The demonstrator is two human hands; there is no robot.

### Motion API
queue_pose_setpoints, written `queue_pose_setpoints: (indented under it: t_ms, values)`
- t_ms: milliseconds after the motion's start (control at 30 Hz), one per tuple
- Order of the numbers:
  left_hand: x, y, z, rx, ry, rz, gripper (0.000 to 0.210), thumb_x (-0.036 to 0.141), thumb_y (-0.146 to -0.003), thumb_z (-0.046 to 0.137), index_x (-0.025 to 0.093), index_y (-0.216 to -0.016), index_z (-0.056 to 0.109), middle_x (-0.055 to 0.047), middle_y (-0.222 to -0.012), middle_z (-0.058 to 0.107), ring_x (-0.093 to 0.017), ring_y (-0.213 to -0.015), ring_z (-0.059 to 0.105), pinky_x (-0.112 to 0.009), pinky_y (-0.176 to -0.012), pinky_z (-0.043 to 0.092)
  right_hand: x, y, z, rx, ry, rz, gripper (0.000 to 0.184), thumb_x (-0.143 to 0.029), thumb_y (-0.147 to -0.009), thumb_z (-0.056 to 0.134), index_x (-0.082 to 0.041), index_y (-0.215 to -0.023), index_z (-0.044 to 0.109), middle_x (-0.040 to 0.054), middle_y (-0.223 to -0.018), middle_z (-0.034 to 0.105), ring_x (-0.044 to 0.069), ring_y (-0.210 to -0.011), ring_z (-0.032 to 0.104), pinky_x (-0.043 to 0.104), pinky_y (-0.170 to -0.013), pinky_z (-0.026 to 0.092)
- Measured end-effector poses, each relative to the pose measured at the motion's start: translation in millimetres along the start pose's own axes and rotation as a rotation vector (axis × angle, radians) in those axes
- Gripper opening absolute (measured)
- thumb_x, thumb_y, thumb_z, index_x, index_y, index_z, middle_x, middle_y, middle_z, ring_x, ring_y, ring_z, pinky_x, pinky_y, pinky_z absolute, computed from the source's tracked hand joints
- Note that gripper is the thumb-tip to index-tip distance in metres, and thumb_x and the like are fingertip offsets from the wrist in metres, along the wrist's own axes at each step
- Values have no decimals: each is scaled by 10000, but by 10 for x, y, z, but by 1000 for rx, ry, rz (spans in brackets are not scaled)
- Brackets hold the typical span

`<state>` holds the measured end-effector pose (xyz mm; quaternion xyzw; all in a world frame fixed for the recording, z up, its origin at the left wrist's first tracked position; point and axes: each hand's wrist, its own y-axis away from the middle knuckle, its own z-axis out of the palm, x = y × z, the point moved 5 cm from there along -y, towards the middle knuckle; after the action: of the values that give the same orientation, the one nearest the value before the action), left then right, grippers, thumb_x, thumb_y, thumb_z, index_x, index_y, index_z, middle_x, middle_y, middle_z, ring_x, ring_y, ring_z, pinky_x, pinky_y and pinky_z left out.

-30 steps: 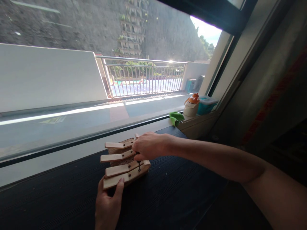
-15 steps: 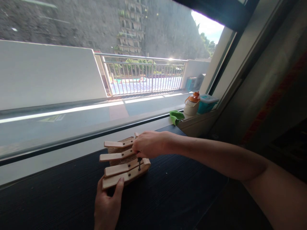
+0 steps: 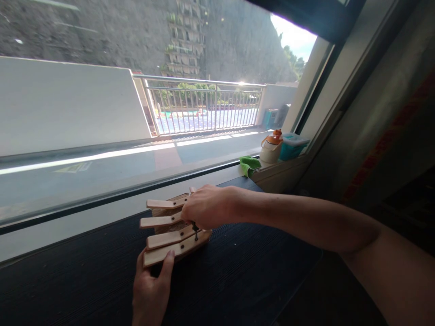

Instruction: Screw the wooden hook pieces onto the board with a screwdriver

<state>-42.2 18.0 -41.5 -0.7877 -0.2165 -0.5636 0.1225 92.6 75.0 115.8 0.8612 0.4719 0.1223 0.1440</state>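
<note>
A wooden piece (image 3: 163, 256) with several pale bent slats fixed by dark screws lies on the dark tabletop. My left hand (image 3: 152, 285) grips the near end of its front slat, thumb on top and fingers at the far side. Above the piece, my right hand (image 3: 207, 206) is closed round a screwdriver (image 3: 195, 233). The handle is mostly hidden in the fist. Its dark shaft points down, and the tip meets a screw in the front slat. My right hand covers part of the rear slats.
A green cloth (image 3: 249, 165) lies on the window sill beside a cream bottle with an orange top (image 3: 271, 147). Next to it stands a teal box with a pale lid (image 3: 294, 146). The window glass (image 3: 84, 136) runs along the table's far side.
My right hand has turned and shifted slightly left about the screwdriver, which leans a little more. My left hand keeps its hold on the slat.
</note>
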Motion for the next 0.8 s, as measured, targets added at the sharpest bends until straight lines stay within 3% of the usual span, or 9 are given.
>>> queue_pose_setpoints:
  t_ms: [167, 467, 567, 800]
  values:
    - [13, 15, -5, 7, 3, -16, 641, 602, -549, 612, 200, -1044, 541, -75, -982, 641, -285, -976, 601, -421, -936, 411, 3, -114, 74, 41, 3, -21, 237, -92, -762, 536, -118, -937, 695, 127, -906, 707, 239, -894, 644, 344, -782, 456]
    - [27, 2, -1, 7, 9, 4, 622, 579, -562, 619, 196, -1047, 541, -80, -995, 648, -282, -982, 606, -417, -936, 417, 23, -53, 30, 59, -23, 84, 291, -265, -851, 492, -125, -1019, 683, 128, -985, 696, 266, -938, 633, 330, -684, 478]
    - [13, -2, 1, 6, 8, -3, 626, 595, -561, 613, 195, -1038, 545, -78, -970, 657, -285, -968, 614, -423, -929, 423, 9, -31, 2, 51, 12, 68, 288, -292, -832, 538, -130, -1024, 678, 122, -982, 696, 262, -936, 630, 342, -724, 476]
    - [50, 13, -5, 13, 14, -3, 614, 584, -545, 615, 199, -1018, 545, -75, -953, 662, -286, -967, 616, -417, -923, 431, -23, -34, 42, -14, 1, 10, 236, -156, -809, 525, -142, -976, 692, 110, -968, 699, 233, -940, 627, 307, -695, 465]
